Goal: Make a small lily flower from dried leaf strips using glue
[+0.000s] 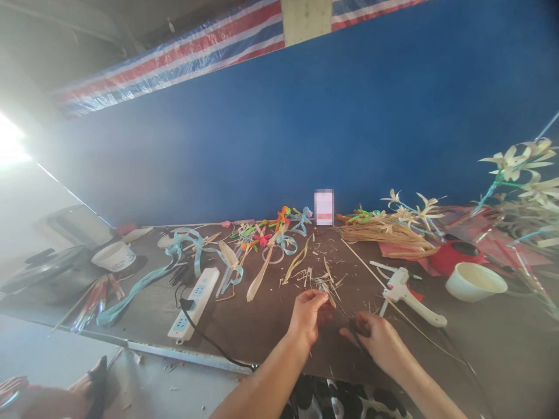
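- Pale strip [332,302], small and partly hidden, sits at the fingertips of the left hand [307,317], just above the near middle of the counter; thumb and fingers pinch it.
- Right hand [371,334] curls round a dark tool [358,336], its exact form hard to make out.
- Brown counter [244,326] is strewn with pale scraps [321,262] just beyond the left hand.
- Left of the hands lie a white power strip [196,302] and a looping light-blue ribbon [131,298].
- To the right lie a white glue gun [408,297] and, farther over, a pale bowl [476,282].
- Behind the counter rises a blue panel [305,134], with striped sheeting [218,41] above.
- Bright light [11,139] glares at far left; below, scraps dot the pale floor [187,384].
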`<state>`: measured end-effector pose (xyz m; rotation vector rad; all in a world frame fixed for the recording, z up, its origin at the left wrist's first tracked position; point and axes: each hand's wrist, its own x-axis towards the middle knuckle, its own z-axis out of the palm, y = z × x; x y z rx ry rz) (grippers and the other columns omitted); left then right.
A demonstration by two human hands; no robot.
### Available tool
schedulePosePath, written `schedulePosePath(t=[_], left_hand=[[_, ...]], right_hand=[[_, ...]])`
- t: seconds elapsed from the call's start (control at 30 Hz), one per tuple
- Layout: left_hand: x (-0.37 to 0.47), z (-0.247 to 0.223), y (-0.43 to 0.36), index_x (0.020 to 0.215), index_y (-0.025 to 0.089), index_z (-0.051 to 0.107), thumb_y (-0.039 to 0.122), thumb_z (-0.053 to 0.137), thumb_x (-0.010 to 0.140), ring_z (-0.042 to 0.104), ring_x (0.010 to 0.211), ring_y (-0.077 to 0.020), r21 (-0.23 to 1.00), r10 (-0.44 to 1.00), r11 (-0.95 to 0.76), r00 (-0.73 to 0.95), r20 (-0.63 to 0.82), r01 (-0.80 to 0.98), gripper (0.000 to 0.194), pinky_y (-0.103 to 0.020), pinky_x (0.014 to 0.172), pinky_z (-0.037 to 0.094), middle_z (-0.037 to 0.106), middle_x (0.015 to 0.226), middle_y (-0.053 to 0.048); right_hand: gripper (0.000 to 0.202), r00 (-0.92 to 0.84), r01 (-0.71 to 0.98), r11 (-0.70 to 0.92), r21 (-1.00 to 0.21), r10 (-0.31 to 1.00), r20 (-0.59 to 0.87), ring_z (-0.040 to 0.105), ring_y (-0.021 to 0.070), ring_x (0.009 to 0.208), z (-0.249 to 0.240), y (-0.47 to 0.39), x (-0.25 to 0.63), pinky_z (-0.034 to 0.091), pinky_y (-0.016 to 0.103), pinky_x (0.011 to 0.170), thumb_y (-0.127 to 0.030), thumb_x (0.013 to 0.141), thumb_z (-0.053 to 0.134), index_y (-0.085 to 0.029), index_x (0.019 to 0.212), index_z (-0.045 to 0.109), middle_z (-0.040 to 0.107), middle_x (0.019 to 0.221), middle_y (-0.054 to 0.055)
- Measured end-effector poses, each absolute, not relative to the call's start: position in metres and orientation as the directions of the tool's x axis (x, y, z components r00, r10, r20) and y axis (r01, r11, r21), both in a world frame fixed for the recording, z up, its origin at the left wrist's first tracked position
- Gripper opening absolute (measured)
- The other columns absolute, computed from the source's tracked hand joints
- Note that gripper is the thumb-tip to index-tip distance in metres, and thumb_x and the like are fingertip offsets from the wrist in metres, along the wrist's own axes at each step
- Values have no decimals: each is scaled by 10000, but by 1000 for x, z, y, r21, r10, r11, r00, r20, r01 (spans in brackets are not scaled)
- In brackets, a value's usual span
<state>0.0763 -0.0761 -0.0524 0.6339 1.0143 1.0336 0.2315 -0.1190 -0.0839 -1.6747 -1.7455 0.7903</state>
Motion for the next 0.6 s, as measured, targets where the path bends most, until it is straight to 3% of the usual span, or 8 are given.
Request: schedulePosePath(t=[0.2,0.37,0.47,0.6], left_hand=[[78,-52,-78,662,142,538,257,610,612,540,547,-120,828,911,413,153,-383,-379,144,-194,446,386,581,576,-17],[78,-49,-79,695,158,528,247,560,628,564,572,-141,860,908,415,198,-370,-296,116,-207,459,389,601,628,-20],[77,-47,-79,667,152,527,224,529,632,531,494,-119,942,932,322,208,-296,-100,80,-206,457,371,586,585,-8],[76,-48,-80,620,141,557,201,519,627,480,494,-100,969,971,-4,231,-55,247,71,-191,472,342,546,531,8]], right_hand=[[323,13,539,-18,-842,1000,-13,344,86,465,-93,-119,232,265,185,426,-446,594,600,-192,525,412,395,470,-60],[292,2,273,-80,-959,997,-83,418,100,479,-82,-113,232,321,202,447,-421,612,612,-190,593,434,455,523,-46],[273,12,80,-63,-995,998,-62,486,126,581,-62,-109,230,378,217,524,-380,614,633,-182,721,480,526,634,-14],[271,13,-48,-13,-999,1000,-14,509,138,658,-45,-103,225,397,223,576,-370,637,627,-186,770,480,548,715,6]])
